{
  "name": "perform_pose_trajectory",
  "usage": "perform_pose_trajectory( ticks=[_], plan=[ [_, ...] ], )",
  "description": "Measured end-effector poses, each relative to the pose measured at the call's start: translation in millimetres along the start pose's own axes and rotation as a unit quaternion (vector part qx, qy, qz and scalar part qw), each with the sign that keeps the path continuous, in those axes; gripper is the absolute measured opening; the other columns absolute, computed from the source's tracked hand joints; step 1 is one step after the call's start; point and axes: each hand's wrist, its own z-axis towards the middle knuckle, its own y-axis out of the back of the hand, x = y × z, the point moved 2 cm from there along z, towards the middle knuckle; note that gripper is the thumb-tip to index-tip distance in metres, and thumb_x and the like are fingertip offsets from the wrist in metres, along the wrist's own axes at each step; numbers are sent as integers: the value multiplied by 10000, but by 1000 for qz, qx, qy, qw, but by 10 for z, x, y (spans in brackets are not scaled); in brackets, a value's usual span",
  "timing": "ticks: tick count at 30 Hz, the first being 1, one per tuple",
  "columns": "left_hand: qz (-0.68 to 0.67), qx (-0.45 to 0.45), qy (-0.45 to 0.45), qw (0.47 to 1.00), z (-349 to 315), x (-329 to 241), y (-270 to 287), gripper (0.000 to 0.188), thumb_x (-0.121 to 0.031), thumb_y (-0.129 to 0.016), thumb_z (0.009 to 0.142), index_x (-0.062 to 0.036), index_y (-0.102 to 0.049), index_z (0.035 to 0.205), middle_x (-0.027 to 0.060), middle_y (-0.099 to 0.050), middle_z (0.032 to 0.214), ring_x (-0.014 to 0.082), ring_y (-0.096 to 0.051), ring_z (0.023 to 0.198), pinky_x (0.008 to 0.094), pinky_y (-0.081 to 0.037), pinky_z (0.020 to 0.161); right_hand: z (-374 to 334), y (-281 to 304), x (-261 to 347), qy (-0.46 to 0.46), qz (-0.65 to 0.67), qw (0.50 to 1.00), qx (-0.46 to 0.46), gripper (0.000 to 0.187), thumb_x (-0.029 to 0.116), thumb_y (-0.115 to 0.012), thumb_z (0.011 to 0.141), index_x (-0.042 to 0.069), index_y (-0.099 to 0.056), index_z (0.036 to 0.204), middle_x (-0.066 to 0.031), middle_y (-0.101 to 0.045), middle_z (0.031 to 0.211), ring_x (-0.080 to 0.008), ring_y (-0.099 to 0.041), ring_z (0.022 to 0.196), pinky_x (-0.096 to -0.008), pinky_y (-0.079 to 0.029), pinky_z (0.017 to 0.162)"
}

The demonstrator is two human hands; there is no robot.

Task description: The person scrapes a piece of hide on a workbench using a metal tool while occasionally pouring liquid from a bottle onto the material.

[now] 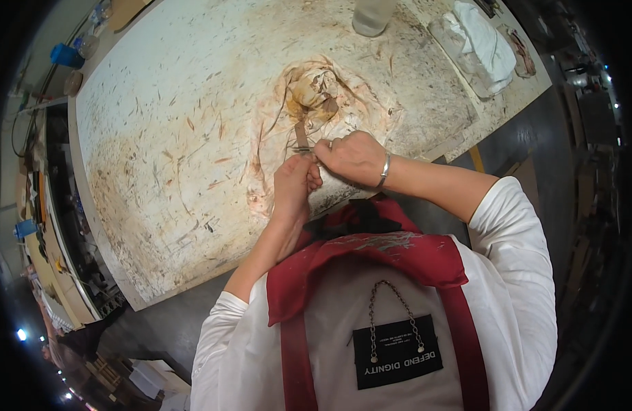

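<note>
Both of my hands meet near the table's front edge, over the lower part of a crumpled, brown-stained cloth [266, 113]. My left hand [293, 183] is closed at the lower end of a narrow, flat brown strip [301, 133], which points away from me. Beside it, my right hand [354, 157] is closed too, its thumb and fingers bent in toward the same end. A small dark, thin piece shows between the fingertips, too small to name. What the right fingers hold is hidden. Yellow-brown stained folds [308, 92] bunch up in the cloth's middle, just beyond the strip.
The pale worktable [172, 137] is covered in scuffs and brown marks. A clear plastic container [372, 17] stands at the far edge. Folded white cloth [482, 44] lies at the far right. A blue cup [67, 56] and a small brown jar [73, 83] are far left.
</note>
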Motion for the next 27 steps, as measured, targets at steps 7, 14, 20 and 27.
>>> perform_pose_trajectory(
  ticks=[7, 14, 20, 27],
  plan=[
    [18, -18, 0, 1000, -33, -184, -126, 164, -167, -536, 867, -83, -517, 726, 7, -528, 593, 83, -474, 497, 202, -364, 483, 71, 174, -46, -1, -11, 1000, -10, 121, 114, -468, 786, 2, -473, 833, -117, -586, 577, -278, -610, 526, -385, -448, 417],
    [-11, 11, 16, 1000, -3, -265, -187, 178, -152, -521, 884, -87, -497, 720, -3, -503, 583, 74, -456, 480, 179, -348, 451, 32, 208, -155, -9, -16, 998, 59, 114, 114, -460, 792, 4, -473, 822, -127, -588, 594, -280, -605, 530, -392, -452, 439],
    [-32, 9, 4, 999, 102, -219, -86, 167, -154, -514, 889, -87, -516, 736, -4, -522, 585, 77, -472, 474, 178, -366, 450, 184, 41, -194, 9, -10, 1000, 27, 120, 119, -461, 791, 3, -479, 819, -138, -590, 610, -288, -605, 538, -401, -458, 453],
    [-19, 5, 40, 999, -30, -201, -249, 148, -147, -509, 890, -83, -521, 756, -8, -499, 577, 71, -458, 486, 181, -377, 458, 297, -62, -335, -22, -24, 999, 36, 160, 134, -455, 800, 4, -534, 848, -162, -618, 676, -298, -624, 602, -409, -478, 518]
  ],
)
